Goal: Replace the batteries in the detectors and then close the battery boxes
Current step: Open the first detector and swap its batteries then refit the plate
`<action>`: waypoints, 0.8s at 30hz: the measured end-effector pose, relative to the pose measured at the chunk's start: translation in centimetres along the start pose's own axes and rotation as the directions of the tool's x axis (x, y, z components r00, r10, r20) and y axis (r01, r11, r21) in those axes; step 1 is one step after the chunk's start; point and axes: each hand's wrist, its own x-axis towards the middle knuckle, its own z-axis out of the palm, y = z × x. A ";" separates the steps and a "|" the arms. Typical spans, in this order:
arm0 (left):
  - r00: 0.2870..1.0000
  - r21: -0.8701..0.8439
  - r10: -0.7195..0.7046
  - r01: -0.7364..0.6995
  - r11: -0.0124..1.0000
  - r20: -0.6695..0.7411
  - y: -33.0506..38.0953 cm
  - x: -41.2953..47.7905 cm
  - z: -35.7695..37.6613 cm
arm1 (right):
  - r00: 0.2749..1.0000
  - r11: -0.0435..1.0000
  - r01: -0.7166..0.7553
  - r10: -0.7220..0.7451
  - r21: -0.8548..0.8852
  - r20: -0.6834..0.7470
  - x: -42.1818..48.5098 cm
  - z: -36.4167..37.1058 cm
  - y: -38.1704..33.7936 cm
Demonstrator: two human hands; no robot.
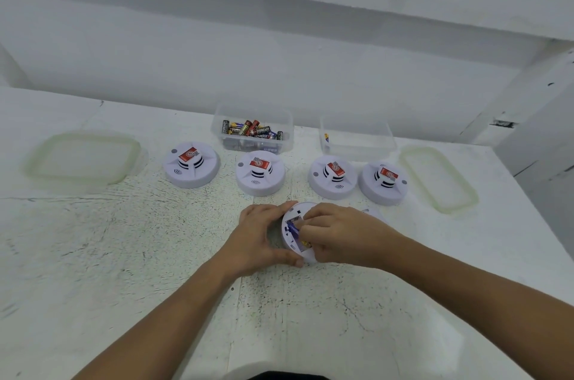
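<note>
Just below centre frame, the left hand (261,233) is gripping an upturned detector (289,245) on the surface (155,240). The right hand (338,233) is pinching a blue battery (293,228) in its open box. Four detectors (191,166) are waiting above, seemingly untouched, so most work is remaining. Upper centre, a tub (287,143) is holding many batteries (252,130); the right tub (366,146), one battery (326,137).

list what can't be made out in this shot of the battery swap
Head view only:
- Battery bay of the upturned detector, held by the left hand: mostly covered by the right hand; battery seating unclear.
- Right hand's grip: fingertips curled under, contents unclear.
- White piece behind the right hand: mostly hidden.
- Small item in the right clear tub: too small.
</note>
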 end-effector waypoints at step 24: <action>1.000 -0.010 0.030 -0.030 1.000 0.007 0.7 -0.3 -0.1 | 0.547 -0.017 -0.364 0.806 0.931 0.228 1.0 -4.7 6.1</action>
